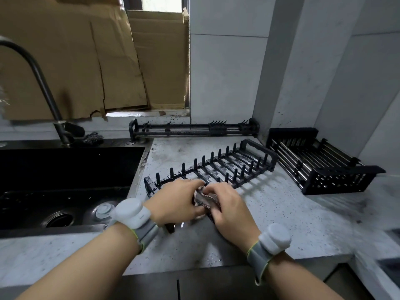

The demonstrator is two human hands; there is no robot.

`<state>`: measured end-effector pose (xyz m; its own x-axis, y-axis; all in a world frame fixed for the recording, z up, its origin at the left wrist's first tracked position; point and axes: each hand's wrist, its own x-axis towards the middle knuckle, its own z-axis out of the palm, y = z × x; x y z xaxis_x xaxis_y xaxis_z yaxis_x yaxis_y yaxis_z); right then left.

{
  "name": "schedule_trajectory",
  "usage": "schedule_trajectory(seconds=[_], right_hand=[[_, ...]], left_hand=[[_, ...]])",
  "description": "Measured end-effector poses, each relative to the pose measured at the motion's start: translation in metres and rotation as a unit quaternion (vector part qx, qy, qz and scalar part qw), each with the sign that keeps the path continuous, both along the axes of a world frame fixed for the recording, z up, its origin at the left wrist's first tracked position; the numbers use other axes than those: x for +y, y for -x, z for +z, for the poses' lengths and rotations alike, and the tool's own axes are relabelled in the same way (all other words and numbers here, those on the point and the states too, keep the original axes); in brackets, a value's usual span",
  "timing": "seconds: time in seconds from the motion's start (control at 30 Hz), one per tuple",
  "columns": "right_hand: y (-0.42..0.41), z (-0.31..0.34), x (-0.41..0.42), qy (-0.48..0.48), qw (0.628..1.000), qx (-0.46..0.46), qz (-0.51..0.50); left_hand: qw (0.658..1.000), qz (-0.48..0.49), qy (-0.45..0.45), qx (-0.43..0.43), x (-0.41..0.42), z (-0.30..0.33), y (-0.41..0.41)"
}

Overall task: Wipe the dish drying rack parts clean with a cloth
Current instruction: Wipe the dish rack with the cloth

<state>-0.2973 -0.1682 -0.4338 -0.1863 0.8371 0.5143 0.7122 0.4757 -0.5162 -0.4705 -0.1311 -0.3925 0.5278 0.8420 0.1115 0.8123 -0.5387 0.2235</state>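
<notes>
Tabletop: pale grey speckled stone, wet in patches, dark smudges toward the right side

Sink: black, sunk into the tabletop at left; round drain opening in its floor, a pale round stopper just beside it

Faucet: dark gooseneck, rising from the back rim of the sink and arching off to the left

Steel wool scrubber: dark, tangled wad, behind the sink near the faucet base

Cardboard sheets: brown, creased, torn along the lower edge, standing against the window; daylight shows above and below

Wall: grey tiles, dark specks low down near the corner
</notes>
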Motion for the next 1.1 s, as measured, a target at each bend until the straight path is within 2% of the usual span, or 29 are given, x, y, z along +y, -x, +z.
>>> schedule_trajectory(seconds=[0.07, 0.17, 0.23, 0.43, 0.5, 0.63, 0.7, 0.9, 1.1], right_hand=[[0.004, -0.008, 0.002, -0.027, 0.999, -0.033, -0.028], [0.006, -0.011, 0.006, -0.042, 0.993, -0.092, -0.054], [0.006, -0.009, 0.009, -0.043, 0.992, -0.109, -0.054], [-0.011, 0.001, 0.008, -0.084, 0.976, -0.184, 0.083], [-0.015, 0.002, 0.012, -0.068, 0.983, -0.151, 0.085], [-0.004, -0.009, 0.011, -0.060, 0.997, -0.054, -0.009], [0.000, -0.014, 0.007, -0.057, 0.997, -0.052, -0.023], [-0.020, 0.002, -0.010, 0.031, 0.991, -0.120, 0.056], [-0.038, 0.035, -0.006, 0.046, 0.999, 0.023, -0.019]], left_hand=[[1.000, -0.010, -0.011, 0.019, -0.002, 0.004, 0.011], [0.994, -0.013, -0.079, 0.076, -0.004, 0.005, 0.031], [0.996, -0.010, -0.071, 0.061, -0.006, 0.001, 0.040], [0.996, -0.012, -0.081, 0.021, -0.001, -0.018, 0.042], [0.996, -0.008, -0.087, 0.015, 0.000, -0.021, 0.042], [0.995, -0.005, -0.102, 0.012, -0.002, -0.021, 0.041], [0.994, 0.001, -0.105, 0.015, -0.003, -0.021, 0.040], [0.993, 0.035, -0.114, -0.022, -0.009, -0.024, 0.034], [0.984, 0.131, -0.120, -0.023, -0.033, -0.023, 0.002]])
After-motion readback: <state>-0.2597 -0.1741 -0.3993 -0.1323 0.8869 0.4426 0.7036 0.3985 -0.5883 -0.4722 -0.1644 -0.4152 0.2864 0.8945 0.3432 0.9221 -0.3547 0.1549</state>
